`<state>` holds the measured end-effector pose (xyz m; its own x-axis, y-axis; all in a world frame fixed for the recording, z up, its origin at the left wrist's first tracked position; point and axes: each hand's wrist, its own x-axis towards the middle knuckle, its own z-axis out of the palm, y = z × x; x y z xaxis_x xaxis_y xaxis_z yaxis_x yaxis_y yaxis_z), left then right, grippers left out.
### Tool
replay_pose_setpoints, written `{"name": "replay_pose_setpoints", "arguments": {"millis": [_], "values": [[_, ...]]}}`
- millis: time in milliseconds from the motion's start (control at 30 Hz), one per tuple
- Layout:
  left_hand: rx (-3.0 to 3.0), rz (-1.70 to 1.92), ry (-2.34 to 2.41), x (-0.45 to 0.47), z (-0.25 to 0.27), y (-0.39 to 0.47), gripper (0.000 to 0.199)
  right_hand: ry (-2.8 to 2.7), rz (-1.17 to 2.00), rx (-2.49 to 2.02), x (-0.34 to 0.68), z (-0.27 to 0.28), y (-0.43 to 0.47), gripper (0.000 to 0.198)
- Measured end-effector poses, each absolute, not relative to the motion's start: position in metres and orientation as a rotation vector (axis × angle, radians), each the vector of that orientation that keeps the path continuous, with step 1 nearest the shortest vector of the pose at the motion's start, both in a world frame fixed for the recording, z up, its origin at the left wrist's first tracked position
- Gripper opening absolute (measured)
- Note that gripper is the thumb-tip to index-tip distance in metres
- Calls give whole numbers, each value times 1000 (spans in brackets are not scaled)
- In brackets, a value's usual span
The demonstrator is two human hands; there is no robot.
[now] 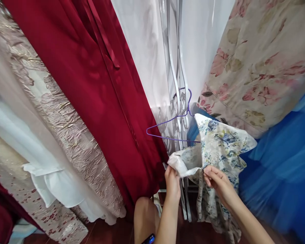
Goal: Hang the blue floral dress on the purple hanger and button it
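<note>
A purple hanger (165, 121) hangs from a white metal rack (179, 74). On its right side sits one shoulder of a cream dress with blue and yellow flowers (218, 142); the hanger's left arm is bare. My left hand (172, 179) is closed on the dress's loose left part, where the white inner side shows. With thumb and fingertips pinched together, my right hand (213, 177) grips the dress's edge near the middle of the front. A stretch of white edging runs between both hands. The lower folds of the dress hang below my right hand.
A long dark red garment (104, 112) hangs at left, beside a textured pinkish one (66, 112) and white fabric (51, 183). At right hang a pink-flowered cloth (259, 67) and blue tulle (277, 169). A bare knee (145, 213) and a phone edge (149, 239) show below.
</note>
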<state>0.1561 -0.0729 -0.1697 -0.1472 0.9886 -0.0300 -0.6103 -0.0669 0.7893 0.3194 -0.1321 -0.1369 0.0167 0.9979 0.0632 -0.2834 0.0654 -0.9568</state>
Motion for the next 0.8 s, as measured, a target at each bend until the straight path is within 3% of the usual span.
{"name": "replay_pose_setpoints", "arguments": {"millis": [100, 267, 567, 800], "values": [[629, 1502, 765, 174, -163, -97, 39, -953, 1305, -953, 322, -153, -136, 37], [881, 1444, 767, 193, -134, -122, 24, -747, 1334, -934, 334, -169, -134, 34], [1046, 1279, 743, 225, -119, -144, 29, -579, 1313, -936, 356, -193, -147, 27], [1163, 1176, 634, 248, -114, -165, 31, -795, 1287, -1016, 348, -215, -162, 32]]}}
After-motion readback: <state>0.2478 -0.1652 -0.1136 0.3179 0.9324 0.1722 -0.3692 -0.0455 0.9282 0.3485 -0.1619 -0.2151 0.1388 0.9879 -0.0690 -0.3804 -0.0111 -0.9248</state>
